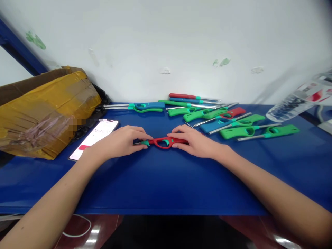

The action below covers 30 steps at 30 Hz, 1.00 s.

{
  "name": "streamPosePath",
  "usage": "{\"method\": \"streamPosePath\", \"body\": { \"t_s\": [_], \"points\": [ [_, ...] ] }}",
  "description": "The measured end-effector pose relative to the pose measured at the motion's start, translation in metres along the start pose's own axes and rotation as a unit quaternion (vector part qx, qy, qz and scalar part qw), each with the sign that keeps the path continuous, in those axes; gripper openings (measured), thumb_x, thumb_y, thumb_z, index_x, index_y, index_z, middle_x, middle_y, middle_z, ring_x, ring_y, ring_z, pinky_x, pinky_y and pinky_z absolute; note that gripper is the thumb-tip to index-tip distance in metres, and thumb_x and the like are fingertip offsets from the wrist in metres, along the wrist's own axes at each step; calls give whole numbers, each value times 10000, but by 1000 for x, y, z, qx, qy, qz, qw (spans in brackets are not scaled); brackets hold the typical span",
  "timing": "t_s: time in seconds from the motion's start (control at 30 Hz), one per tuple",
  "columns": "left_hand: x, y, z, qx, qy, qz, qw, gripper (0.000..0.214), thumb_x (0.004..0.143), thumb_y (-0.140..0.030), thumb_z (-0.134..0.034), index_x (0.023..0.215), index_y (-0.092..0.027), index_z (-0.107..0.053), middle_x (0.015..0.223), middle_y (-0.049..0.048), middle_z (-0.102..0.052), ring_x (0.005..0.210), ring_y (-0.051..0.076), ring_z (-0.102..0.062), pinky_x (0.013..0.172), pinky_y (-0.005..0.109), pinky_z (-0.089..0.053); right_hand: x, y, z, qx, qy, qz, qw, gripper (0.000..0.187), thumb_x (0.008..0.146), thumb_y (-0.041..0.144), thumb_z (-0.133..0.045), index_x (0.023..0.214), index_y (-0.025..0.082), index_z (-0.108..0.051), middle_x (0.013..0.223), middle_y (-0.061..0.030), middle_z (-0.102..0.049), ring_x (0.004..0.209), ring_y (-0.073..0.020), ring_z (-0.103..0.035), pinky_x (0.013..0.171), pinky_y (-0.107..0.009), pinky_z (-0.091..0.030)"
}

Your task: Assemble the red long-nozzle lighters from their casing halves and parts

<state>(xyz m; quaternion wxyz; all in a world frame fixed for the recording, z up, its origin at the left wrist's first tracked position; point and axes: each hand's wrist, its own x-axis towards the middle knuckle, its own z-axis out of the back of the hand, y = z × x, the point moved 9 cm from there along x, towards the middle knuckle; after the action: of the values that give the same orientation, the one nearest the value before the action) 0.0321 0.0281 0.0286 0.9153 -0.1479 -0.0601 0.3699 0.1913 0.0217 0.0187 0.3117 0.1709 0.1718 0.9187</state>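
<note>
A red lighter (163,142) with a long metal nozzle and a teal trigger lies crosswise between my two hands, just above or on the blue table. My left hand (129,140) pinches its nozzle end near the teal collar, and the fingers cover most of the metal tube. Around the red handle end, my right hand (193,141) closes with thumb and fingers. Behind my right hand, several green, blue and red lighters (234,132) lie in a loose pile. Two more lighters, one blue (151,105) and one green, lie together behind my left hand.
On the left, a cardboard box (49,117) wrapped in yellow tape stands beside a black plastic bag. A phone (94,138) showing a timer lies by my left wrist. A clear bottle (298,100) leans at the right. The blue table (171,186) meets a white wall behind.
</note>
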Motion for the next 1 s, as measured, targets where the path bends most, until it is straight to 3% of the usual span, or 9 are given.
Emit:
{"method": "streamPosePath", "body": {
  "t_s": [0.1, 0.27, 0.73, 1.0],
  "points": [
    [5, -6, -1, -8, -39, 12, 999, 472, 884, -512, -605, 1289, -269, -617, 1200, 62, -624, 998, 225, -618, 823, 307, -498, 0, -1, 0, 15, 4, -2, 1000, 349, 964, 333, -518, 1281, 232, -622, 1187, -106, -615, 1061, -249, -572, 927, -414, -494],
    [18, -20, -16, -30, -58, -18, 998, 376, 921, -448, -579, 1229, -243, -640, 1173, 70, -647, 1055, 238, -593, 923, 359, -476, -1, -2, -1, 28, -6, 6, 1000, 351, 965, 343, -514, 1293, 258, -608, 1204, -98, -616, 1087, -251, -573, 954, -431, -489],
    [22, -12, -22, -64, -58, -6, 996, 375, 933, -405, -572, 1279, -272, -629, 1170, 67, -628, 1036, 230, -592, 898, 362, -475, -1, -4, 1, 15, -2, -3, 1000, 335, 956, 295, -521, 1269, 242, -626, 1197, -98, -611, 1075, -246, -584, 937, -415, -503],
    [25, -9, -20, -129, -72, -13, 989, 343, 903, -452, -609, 1171, -257, -697, 1078, 61, -613, 932, 199, -603, 816, 322, -500, 0, -2, 1, -1, 3, 7, 1000, 330, 964, 279, -492, 1261, 239, -630, 1277, -105, -572, 1124, -249, -573, 968, -416, -497]
  ]
}}
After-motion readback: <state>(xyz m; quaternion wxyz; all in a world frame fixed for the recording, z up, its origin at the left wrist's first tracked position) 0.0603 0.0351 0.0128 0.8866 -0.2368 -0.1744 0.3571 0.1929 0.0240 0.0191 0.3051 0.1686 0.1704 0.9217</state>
